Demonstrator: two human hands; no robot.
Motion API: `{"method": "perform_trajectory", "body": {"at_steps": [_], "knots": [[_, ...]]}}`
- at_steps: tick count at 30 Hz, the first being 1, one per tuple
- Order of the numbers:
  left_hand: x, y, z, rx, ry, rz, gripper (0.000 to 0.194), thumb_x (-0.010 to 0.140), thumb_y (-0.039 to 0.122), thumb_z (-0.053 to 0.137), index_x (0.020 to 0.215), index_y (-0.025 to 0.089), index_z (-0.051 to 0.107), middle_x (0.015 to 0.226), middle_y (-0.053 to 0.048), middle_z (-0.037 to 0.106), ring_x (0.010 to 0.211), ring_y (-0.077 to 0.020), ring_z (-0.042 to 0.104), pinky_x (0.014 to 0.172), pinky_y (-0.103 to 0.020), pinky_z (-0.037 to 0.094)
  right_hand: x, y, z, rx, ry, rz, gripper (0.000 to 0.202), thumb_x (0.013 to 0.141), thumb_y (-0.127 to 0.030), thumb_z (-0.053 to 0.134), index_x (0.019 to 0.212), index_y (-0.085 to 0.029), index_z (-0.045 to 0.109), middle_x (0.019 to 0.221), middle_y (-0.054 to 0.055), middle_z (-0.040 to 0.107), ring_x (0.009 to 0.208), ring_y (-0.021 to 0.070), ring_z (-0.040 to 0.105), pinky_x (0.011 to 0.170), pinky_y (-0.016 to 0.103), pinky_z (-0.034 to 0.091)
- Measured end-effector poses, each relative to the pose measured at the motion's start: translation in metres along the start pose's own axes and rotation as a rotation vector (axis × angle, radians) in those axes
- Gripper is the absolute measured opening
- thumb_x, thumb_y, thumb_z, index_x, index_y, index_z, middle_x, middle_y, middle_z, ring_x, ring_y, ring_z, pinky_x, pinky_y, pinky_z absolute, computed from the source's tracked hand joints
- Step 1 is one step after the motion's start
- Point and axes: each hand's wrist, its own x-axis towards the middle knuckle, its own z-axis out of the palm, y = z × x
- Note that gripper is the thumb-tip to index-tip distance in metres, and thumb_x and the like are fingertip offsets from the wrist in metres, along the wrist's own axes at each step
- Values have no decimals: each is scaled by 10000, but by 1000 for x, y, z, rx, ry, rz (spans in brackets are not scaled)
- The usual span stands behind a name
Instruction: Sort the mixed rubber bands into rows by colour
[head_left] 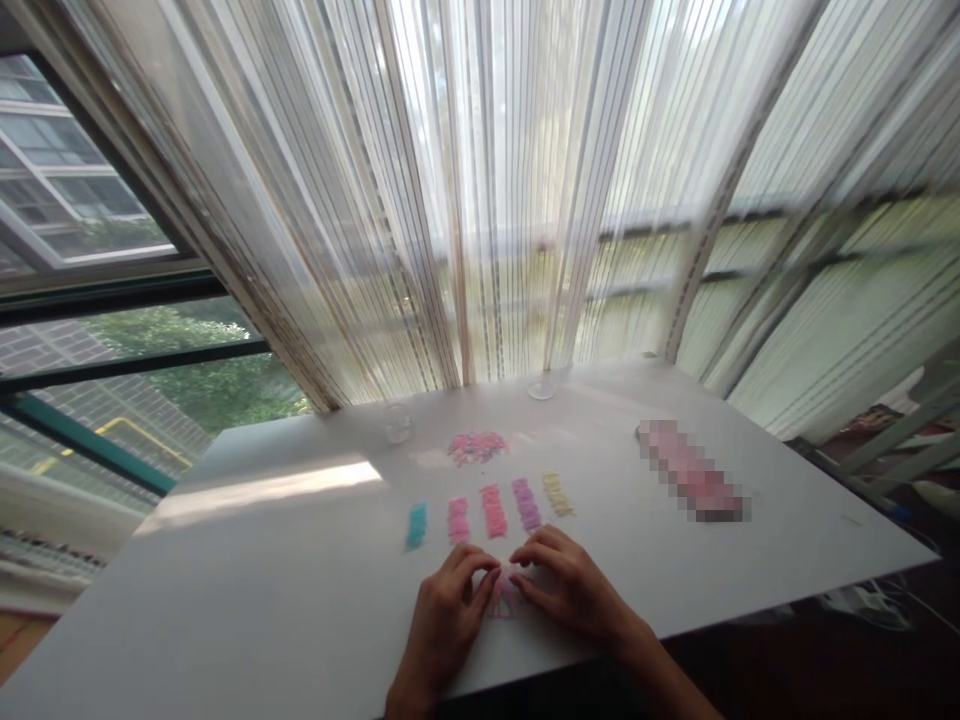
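My left hand (448, 607) is closed in a pinch, thumb against index finger, at the top of a small cluster of pink and pastel pieces (502, 604) on the table. What the pinch holds is too small to make out. Facing it from the other side, my right hand (566, 582) has its thumb and index fingertips slightly apart beside the same cluster. Just beyond my hands lies a row of sorted strips of small pieces: blue (415, 526), pink (458, 520), coral pink (493, 511), purple (526, 504) and yellow (557, 494).
Behind the row is a mixed pastel heap (478, 447). A clear cup (398, 424) and a clear round dish (541, 390) stand near the back edge of the white table (247, 590). A pixelated pink object (691, 472) lies to the right. Sheer curtains (495, 180) hang behind.
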Motion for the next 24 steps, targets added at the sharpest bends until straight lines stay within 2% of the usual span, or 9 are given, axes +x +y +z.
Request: {"method": "perform_trajectory", "body": {"at_steps": [11,24], "knots": [[-1,0,1,-17,-8,-5,140,980,308,591,1042,243,698,928,-20,688,626,-114,602,606,-213,521,0,0,1,6,22,-40,103,948,-213,633,926,-229,733,835,41,679,795,188,645,722,298,541],[1,2,1,0,33,19,155,979,294,573,969,218,708,888,-30,692,575,-104,577,568,-207,509,0,1,1,-8,37,-9,124,964,-235,616,909,-228,727,822,41,676,786,188,645,719,305,543]]}}
